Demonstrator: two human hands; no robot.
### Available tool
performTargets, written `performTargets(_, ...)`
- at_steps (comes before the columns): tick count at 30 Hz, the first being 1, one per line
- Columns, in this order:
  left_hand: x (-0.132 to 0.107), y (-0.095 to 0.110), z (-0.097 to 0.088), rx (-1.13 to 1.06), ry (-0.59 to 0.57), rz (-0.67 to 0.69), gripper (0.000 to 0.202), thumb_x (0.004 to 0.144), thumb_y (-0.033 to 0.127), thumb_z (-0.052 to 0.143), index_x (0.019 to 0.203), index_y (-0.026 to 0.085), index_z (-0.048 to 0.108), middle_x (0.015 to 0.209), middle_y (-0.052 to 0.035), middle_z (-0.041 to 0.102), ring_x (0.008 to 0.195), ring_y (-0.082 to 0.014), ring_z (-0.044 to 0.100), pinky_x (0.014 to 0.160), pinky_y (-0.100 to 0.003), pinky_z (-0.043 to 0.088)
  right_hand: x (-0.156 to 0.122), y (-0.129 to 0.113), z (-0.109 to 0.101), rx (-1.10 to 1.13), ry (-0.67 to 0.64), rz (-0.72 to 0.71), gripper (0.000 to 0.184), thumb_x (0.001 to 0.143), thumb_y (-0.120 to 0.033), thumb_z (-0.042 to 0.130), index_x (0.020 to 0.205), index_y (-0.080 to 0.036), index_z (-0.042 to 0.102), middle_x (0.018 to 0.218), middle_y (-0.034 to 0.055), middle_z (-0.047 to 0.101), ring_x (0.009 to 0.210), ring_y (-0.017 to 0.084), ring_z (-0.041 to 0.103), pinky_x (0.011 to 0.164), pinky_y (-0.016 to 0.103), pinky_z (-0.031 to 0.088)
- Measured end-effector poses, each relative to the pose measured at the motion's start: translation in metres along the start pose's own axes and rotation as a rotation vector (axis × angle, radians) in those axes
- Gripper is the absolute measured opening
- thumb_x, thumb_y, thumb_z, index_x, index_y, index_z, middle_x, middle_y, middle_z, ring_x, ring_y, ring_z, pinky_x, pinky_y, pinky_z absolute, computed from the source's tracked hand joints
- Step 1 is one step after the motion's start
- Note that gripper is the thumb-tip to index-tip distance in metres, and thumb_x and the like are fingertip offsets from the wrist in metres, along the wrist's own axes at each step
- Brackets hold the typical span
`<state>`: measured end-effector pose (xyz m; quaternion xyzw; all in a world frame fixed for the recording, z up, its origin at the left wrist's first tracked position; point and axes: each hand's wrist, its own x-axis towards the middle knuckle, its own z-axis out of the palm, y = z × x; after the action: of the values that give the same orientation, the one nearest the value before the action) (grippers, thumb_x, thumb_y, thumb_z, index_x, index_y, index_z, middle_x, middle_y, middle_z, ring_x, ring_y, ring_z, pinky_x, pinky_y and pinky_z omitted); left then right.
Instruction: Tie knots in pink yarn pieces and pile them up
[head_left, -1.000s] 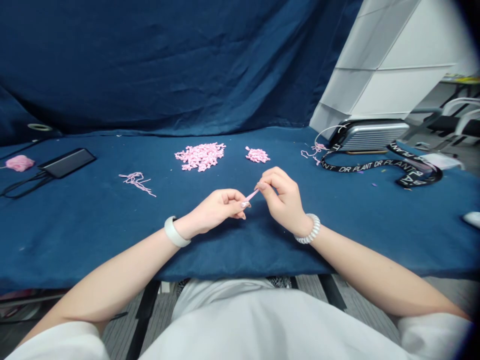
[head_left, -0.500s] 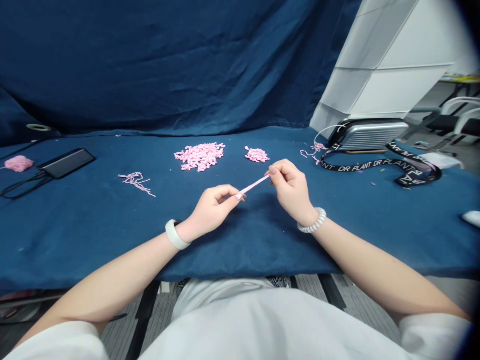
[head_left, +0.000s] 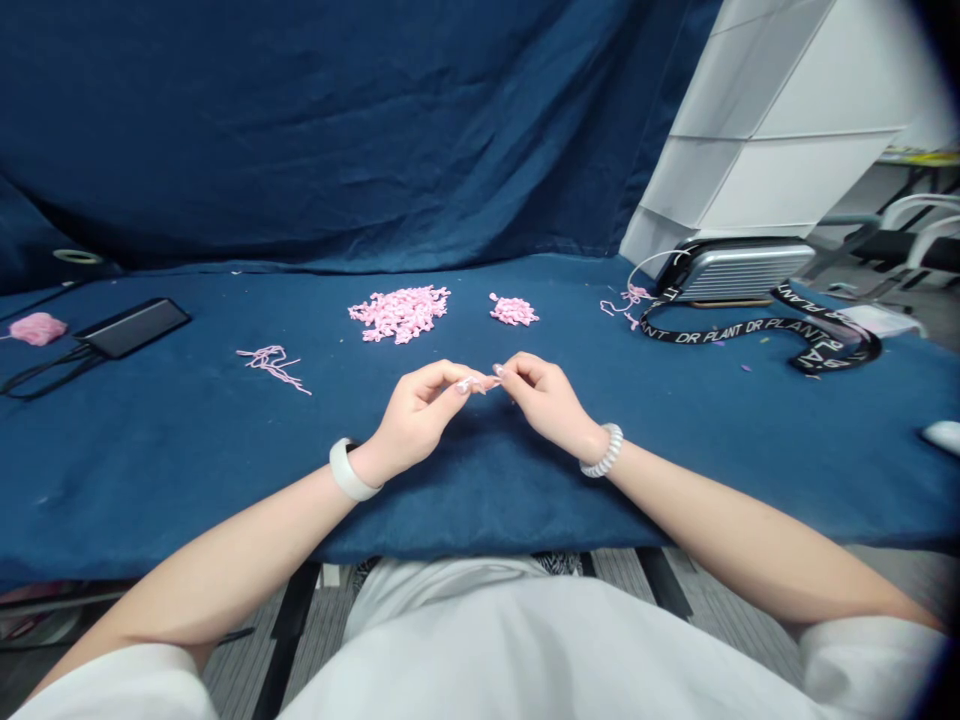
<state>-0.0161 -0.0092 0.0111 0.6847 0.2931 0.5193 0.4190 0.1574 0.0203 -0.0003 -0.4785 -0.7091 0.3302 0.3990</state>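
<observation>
Your left hand (head_left: 417, 416) and right hand (head_left: 549, 405) meet above the near half of the blue cloth (head_left: 187, 480), thumb and forefinger of each pinched together on a pink strand (head_left: 493, 383). Half a second earlier the strand stretches taut between your separated hands; now your right hand has come back toward the left, and only a short piece shows at the nearly touching fingertips. The change suggests that pulling the strand straight has given way to close finger work at one spot. Whether a loop or knot lies there cannot be told, since your fingers cover most of the strand.

Your other fingers curl loosely, and neither hand appears to hold anything else. The strand is in the air, apart from the pieces on the cloth. Beyond your hands lie a larger heap of short pink pieces (head_left: 401, 313) and, to its right, a smaller heap (head_left: 514, 310), well apart from each other; both look unchanged. To the left, a loose bunch of thin pink strands (head_left: 274, 366) is likewise undisturbed. Farther left, a pink ball (head_left: 37, 327) lies beside a black device (head_left: 133, 327); at right, a lettered black strap (head_left: 720, 333) curves in front of a silver case (head_left: 750, 272).
</observation>
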Motion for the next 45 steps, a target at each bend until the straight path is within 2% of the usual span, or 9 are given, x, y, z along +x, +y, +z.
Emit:
performTargets(14, 0.007, -0.013, 0.001, -0.267, 0.074, -0.328, 0.02, 0.065, 0.025, 0.075, 0.078, 0.013, 0.065, 0.074, -0.001, 0.063, 0.064, -0.0068, 0.053, 0.066, -0.021, 0.043, -0.002, 0.002, 0.002, -0.025, 0.076, -0.055, 0.042, 0.081, -0.048, 0.045, 0.069, -0.009, 0.056, 0.07, 0.0004, 0.05, 0.063, -0.002, 0.04, 0.063, 0.012, 0.033)
performTargets(18, 0.008, -0.013, 0.001, -0.254, 0.058, -0.349, 0.019, 0.069, 0.027, 0.071, 0.08, 0.012, 0.065, 0.072, -0.0017, 0.061, 0.06, -0.0065, 0.05, 0.056, -0.019, 0.04, -0.003, 0.003, 0.002, -0.061, 0.177, -0.187, 0.038, 0.082, -0.043, 0.046, 0.069, -0.01, 0.058, 0.074, 0.0016, 0.053, 0.068, -0.002, 0.045, 0.066, 0.012, 0.036)
performTargets(23, 0.007, -0.011, 0.003, -0.257, -0.001, -0.52, 0.022, 0.069, 0.03, 0.071, 0.077, 0.011, 0.065, 0.072, -0.0022, 0.06, 0.056, -0.0053, 0.05, 0.053, -0.017, 0.041, -0.007, 0.004, 0.0, -0.175, 0.261, -0.48, 0.026, 0.083, -0.03, 0.048, 0.069, -0.01, 0.059, 0.075, 0.0024, 0.054, 0.075, 0.0, 0.048, 0.073, 0.012, 0.039)
performTargets(27, 0.005, -0.012, 0.004, -0.199, -0.08, -0.61, 0.022, 0.067, 0.029, 0.072, 0.077, 0.012, 0.064, 0.072, -0.0028, 0.062, 0.057, -0.0065, 0.054, 0.057, -0.02, 0.046, -0.009, 0.006, 0.001, -0.259, 0.231, -0.647, 0.019, 0.082, -0.021, 0.049, 0.072, -0.012, 0.061, 0.075, 0.0019, 0.054, 0.076, -0.001, 0.048, 0.073, 0.011, 0.04)
performTargets(31, 0.003, -0.011, 0.005, -0.143, -0.138, -0.585, 0.018, 0.068, 0.025, 0.071, 0.074, 0.011, 0.062, 0.067, -0.0021, 0.061, 0.055, -0.0069, 0.054, 0.056, -0.02, 0.046, -0.009, 0.006, 0.002, -0.266, 0.149, -0.684, 0.021, 0.082, -0.024, 0.049, 0.072, -0.012, 0.062, 0.077, 0.0022, 0.054, 0.075, -0.002, 0.047, 0.071, 0.01, 0.039)
performTargets(34, 0.003, -0.01, 0.006, -0.163, -0.154, -0.562, 0.018, 0.068, 0.025, 0.07, 0.07, 0.011, 0.058, 0.064, -0.0012, 0.06, 0.053, -0.0067, 0.053, 0.054, -0.019, 0.045, -0.008, 0.002, 0.002, -0.182, 0.066, -0.583, 0.025, 0.082, -0.03, 0.048, 0.071, -0.011, 0.061, 0.077, 0.0025, 0.055, 0.075, -0.002, 0.048, 0.072, 0.01, 0.039)
performTargets(38, 0.003, -0.01, 0.004, -0.229, -0.13, -0.528, 0.02, 0.07, 0.027, 0.069, 0.071, 0.012, 0.055, 0.064, -0.0004, 0.058, 0.052, -0.0061, 0.052, 0.051, -0.018, 0.043, -0.005, -0.003, -0.003, 0.031, -0.083, -0.166, 0.041, 0.083, -0.048, 0.042, 0.083, -0.01, 0.057, 0.076, 0.0021, 0.056, 0.065, -0.002, 0.047, 0.064, 0.01, 0.04)
performTargets(41, 0.004, -0.01, 0.004, -0.263, -0.113, -0.517, 0.022, 0.07, 0.027, 0.07, 0.072, 0.013, 0.053, 0.064, 0.0001, 0.058, 0.051, -0.0054, 0.05, 0.049, -0.017, 0.041, -0.002, -0.004, -0.005, 0.18, -0.335, 0.122, 0.059, 0.082, -0.062, 0.028, 0.082, -0.008, 0.053, 0.067, 0.0011, 0.052, 0.054, -0.002, 0.045, 0.056, 0.011, 0.04)
performTargets(45, 0.004, -0.01, 0.005, -0.286, -0.128, -0.507, 0.023, 0.07, 0.026, 0.07, 0.071, 0.013, 0.051, 0.066, -0.0001, 0.058, 0.051, -0.005, 0.048, 0.045, -0.016, 0.039, -0.002, -0.005, -0.004, 0.323, -0.538, 0.251, 0.063, 0.076, -0.069, 0.033, 0.071, -0.008, 0.046, 0.059, -0.0007, 0.046, 0.047, -0.002, 0.041, 0.049, 0.012, 0.038)
